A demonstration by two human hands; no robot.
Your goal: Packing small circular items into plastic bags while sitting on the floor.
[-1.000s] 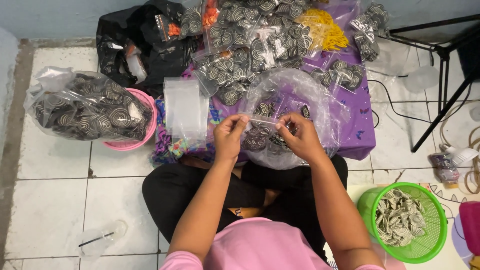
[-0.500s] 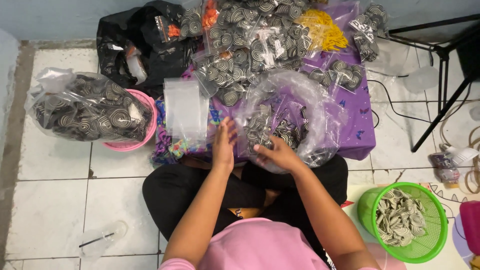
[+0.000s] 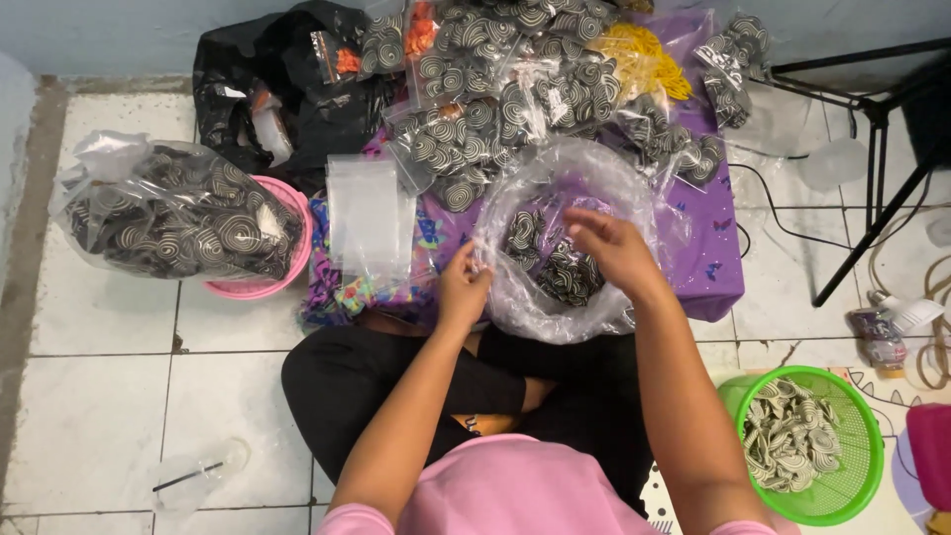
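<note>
A large clear plastic bag [image 3: 555, 297] lies open in front of me on a purple cloth [image 3: 713, 267], with striped black-and-white pieces [image 3: 565, 272] inside. My left hand [image 3: 462, 287] pinches the bag's left rim. My right hand [image 3: 614, 248] hovers over the bag's mouth with fingers apart, just above the striped pieces; nothing is seen in it. A stack of small clear zip bags [image 3: 369, 213] lies to the left of the big bag.
Several filled packets of striped pieces [image 3: 495, 89] pile at the back. A pink basin [image 3: 282, 267] at left holds a full bag. A green basket [image 3: 807, 441] sits at right, a black stand [image 3: 872, 168] beyond, a black bag [image 3: 287, 79] at back left.
My hands were together holding something small above the bag. Then they parted: the left dropped to the bag's rim and the right moved over the open mouth.
</note>
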